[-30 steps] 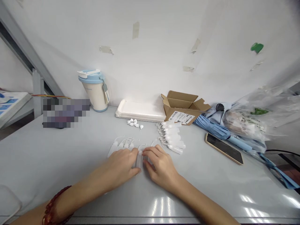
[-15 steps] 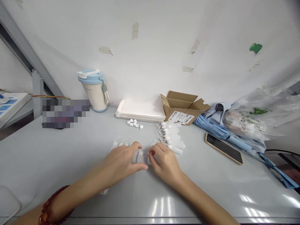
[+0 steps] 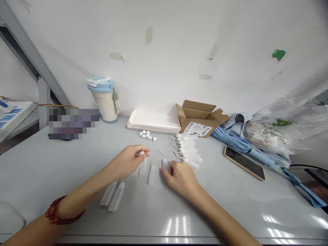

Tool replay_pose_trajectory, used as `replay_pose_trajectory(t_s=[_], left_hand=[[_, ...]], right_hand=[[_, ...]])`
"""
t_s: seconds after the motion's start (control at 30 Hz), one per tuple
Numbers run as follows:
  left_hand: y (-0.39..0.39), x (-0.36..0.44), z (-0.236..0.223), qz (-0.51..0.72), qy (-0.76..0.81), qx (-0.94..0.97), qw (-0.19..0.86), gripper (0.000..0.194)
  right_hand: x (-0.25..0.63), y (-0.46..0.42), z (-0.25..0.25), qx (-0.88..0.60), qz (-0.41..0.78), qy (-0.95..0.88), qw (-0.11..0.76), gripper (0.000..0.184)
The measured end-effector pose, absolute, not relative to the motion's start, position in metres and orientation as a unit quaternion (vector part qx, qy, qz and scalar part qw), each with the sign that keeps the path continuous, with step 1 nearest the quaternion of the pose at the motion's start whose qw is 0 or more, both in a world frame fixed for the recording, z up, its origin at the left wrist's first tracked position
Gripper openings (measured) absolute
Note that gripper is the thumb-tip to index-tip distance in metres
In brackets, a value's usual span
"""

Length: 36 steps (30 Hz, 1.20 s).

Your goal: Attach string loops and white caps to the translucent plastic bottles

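Observation:
My left hand (image 3: 129, 161) is raised above the table, pinching a small white plastic nozzle cap (image 3: 141, 153) between its fingertips. My right hand (image 3: 181, 178) rests on the table, fingers curled against a translucent squeeze bottle (image 3: 165, 165). Between the hands lies another bottle (image 3: 151, 175) with a thin looped tether, and two more (image 3: 116, 197) lie nearer me. Several capped bottles (image 3: 187, 149) sit in a row to the right. Beyond them is a small pile of white caps (image 3: 145, 135).
A stack of white foam trays (image 3: 153, 123), an open cardboard box (image 3: 200, 118) and a lidded tumbler (image 3: 105, 102) stand along the wall. On the right are a phone (image 3: 244, 163), a blue folded umbrella (image 3: 230, 143) and a plastic bag (image 3: 271, 131).
My hands have moved apart. The left hand has lifted toward the upper left with the small white cap, and the right has shifted right, uncovering the bottles between them.

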<state>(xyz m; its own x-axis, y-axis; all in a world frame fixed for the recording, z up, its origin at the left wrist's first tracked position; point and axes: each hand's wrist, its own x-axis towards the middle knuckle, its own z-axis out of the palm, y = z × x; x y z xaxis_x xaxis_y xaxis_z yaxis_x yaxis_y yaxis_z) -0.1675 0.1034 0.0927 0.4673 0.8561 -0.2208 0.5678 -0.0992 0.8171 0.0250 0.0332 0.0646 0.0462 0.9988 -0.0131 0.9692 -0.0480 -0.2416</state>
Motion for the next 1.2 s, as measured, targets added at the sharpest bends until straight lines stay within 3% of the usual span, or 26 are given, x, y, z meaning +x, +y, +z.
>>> replay_pose_trajectory(t_s=[0.2,0.6,0.93,1.2], left_hand=[[0.103,-0.163,0.094,0.205,0.440,0.682,0.548,0.039],[0.099,-0.163,0.093,0.173,0.414,0.624,0.640,0.038],[0.096,-0.164,0.095,0.144,0.412,0.661,0.611,0.040],[0.096,-0.163,0.098,0.127,0.390,0.678,0.610,0.042]], right_hand=[[0.030,0.035,0.064,-0.710,0.075,-0.691,0.109,0.030],[0.030,0.030,0.050,-0.566,-0.055,-0.751,0.337,0.021],[0.028,0.030,0.054,-0.508,-0.140,-0.769,0.363,0.020],[0.030,0.031,0.055,-0.469,-0.095,-0.785,0.393,0.004]])
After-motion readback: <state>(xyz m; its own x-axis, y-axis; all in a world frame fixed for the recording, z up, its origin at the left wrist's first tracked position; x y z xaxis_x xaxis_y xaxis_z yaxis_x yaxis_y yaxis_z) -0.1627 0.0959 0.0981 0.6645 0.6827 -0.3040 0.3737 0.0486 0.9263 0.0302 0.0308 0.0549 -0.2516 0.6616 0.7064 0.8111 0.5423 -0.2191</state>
